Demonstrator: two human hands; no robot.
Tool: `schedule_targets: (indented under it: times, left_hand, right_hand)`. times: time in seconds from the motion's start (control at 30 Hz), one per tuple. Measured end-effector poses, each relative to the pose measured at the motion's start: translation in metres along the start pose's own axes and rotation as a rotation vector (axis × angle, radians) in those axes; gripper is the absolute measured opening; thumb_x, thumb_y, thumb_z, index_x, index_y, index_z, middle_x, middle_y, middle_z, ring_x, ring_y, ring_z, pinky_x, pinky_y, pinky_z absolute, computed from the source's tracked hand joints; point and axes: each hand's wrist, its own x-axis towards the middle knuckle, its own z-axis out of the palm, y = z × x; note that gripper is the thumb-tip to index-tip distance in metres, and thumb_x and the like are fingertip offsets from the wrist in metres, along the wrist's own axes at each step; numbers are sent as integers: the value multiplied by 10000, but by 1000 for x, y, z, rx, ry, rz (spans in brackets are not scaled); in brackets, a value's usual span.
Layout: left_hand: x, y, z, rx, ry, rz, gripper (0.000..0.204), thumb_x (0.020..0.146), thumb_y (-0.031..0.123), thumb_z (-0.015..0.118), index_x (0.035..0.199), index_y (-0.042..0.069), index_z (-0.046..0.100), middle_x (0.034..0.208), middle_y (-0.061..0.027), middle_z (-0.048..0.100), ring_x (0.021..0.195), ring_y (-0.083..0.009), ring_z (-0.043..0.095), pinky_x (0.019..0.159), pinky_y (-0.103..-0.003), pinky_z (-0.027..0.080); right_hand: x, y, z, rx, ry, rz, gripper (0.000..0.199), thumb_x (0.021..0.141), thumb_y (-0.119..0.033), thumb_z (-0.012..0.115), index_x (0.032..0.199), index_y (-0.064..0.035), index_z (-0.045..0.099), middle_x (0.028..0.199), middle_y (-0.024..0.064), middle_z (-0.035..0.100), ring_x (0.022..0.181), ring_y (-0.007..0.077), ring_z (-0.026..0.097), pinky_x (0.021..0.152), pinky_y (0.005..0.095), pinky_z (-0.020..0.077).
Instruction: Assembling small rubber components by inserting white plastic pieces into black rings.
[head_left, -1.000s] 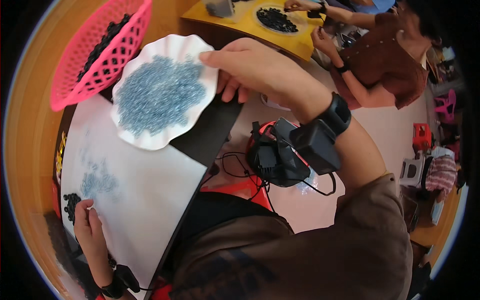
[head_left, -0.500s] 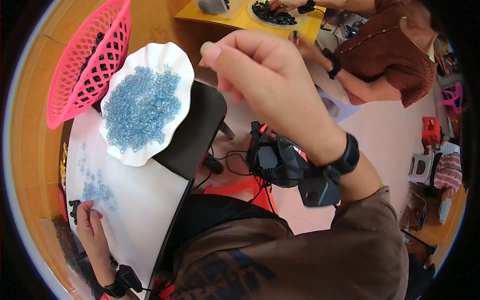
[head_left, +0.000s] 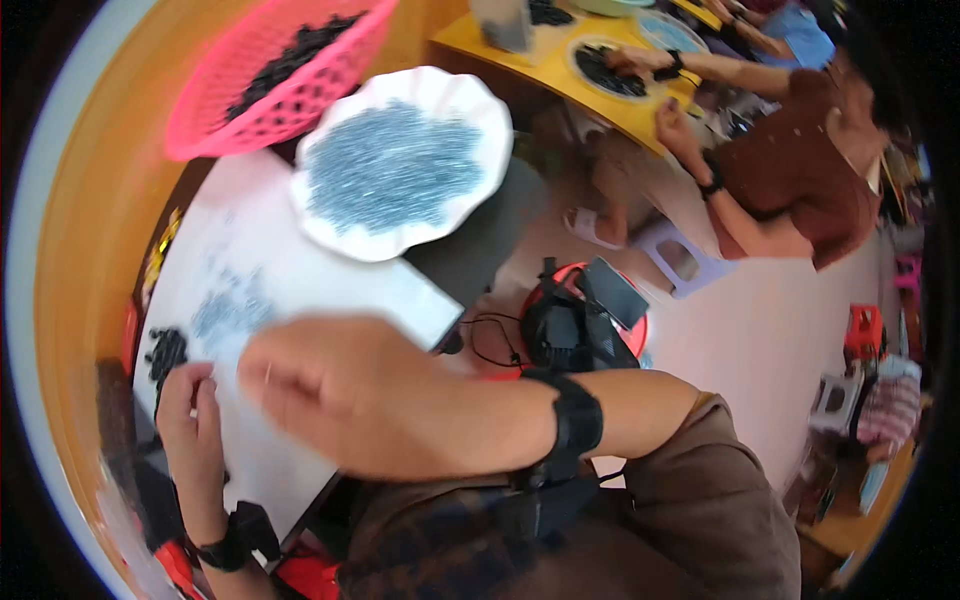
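Observation:
My left hand [head_left: 193,420] rests at the table's left side with thumb and fingers closed, just below a small pile of black pieces [head_left: 167,352]. Whether it pinches anything is hidden. Blurred by motion, my right hand [head_left: 345,395] hovers over the white table cover [head_left: 305,270] with its fingers curled in; I cannot make out anything in them. Small clear-blue pieces [head_left: 230,305] lie scattered beyond both hands. A white wavy-edged plate [head_left: 492,112] at the far side holds a heap of similar clear-blue pieces [head_left: 395,165].
A pink lattice basket [head_left: 195,135] of black pieces stands behind the plate. A person in a brown top [head_left: 765,160] works at a yellow table [head_left: 465,45]. On the floor are a red tub [head_left: 635,325] with a black bag [head_left: 565,330] and a purple stool [head_left: 690,250].
My right hand has come down and left, from raised in mid-air to low over the table cover near my left hand. The head view has shifted; my left hand remains by the black pieces.

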Motion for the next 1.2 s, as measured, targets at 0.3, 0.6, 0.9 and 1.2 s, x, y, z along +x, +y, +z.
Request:
schedule_targets:
  times: [0.3,0.6,0.9,1.2]
  left_hand:
    - [-13,-11,-14,-239,22,-61,128,902,31,539,1021,1,574,804,-11,584,719,-77,512,673,-217,428]
    - [-20,-64,-13,-202,207,100,235,834,-28,564,1069,-12,567,977,-160,602,796,-273,587,735,-340,483]
    - [-26,-91,-15,-350,190,24,227,777,-40,600,1002,-10,591,970,-142,617,786,-260,583,718,-325,484]
    - [-27,-99,-18,-319,183,0,221,760,-23,617,980,-2,607,989,-150,632,851,-296,608,748,-351,492]
  right_hand:
    - [25,23,38,39,-418,469,118,927,-88,568,918,16,622,750,-51,539,691,9,430,591,191,383]
    - [65,68,72,-950,-415,-287,479,867,-283,610,1235,10,519,1295,231,489,1213,361,453,1006,461,355]
    - [81,87,107,-983,-829,-347,681,895,-481,535,1357,8,429,1414,238,389,1327,377,347,1089,496,255]
    - [86,88,106,-979,-843,-312,703,879,-467,561,1336,49,420,1425,234,373,1314,382,364,1094,474,255]
